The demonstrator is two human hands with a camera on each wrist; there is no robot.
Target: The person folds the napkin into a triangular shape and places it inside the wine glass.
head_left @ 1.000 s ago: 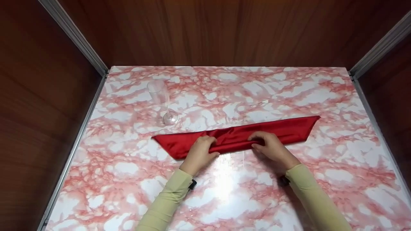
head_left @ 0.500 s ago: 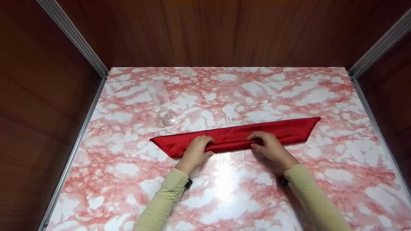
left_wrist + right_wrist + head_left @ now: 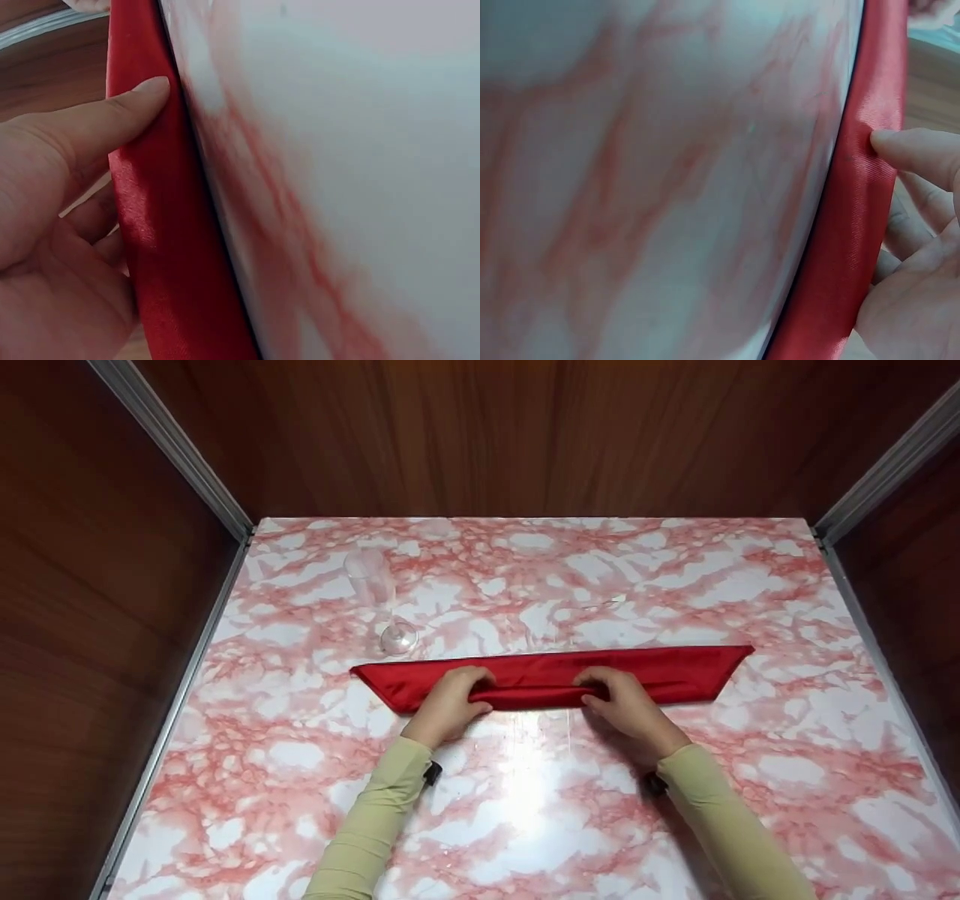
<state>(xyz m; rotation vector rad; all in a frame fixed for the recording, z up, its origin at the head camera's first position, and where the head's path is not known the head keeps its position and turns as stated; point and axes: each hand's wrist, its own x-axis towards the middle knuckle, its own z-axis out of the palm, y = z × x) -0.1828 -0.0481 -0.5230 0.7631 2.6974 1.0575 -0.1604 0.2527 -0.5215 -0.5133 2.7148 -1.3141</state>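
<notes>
A shiny red satin cloth (image 3: pixel 532 671), folded into a long strip with slanted ends, lies across the middle of the table. Its near edge is raised in a small roll. My left hand (image 3: pixel 448 699) pinches that edge left of centre, and my right hand (image 3: pixel 628 706) pinches it right of centre. The left wrist view has the thumb pressed on the front of the cloth (image 3: pixel 176 247), fingers curled behind it. From the right wrist, the thumb likewise presses the red cloth (image 3: pixel 840 232), with the other fingers partly hidden behind.
A clear stemmed flute glass (image 3: pixel 371 577) stands upright behind the cloth's left part, its round foot near the far edge of the strip. The red-and-white marbled table (image 3: pixel 525 810) is bounded by brown wood-grain panels (image 3: pixel 480 435) at the back and sides.
My left hand has slid left along the near edge, widening the gap between the hands. The cloth's left end has shifted away and its right end slightly nearer, so the strip lies straighter.
</notes>
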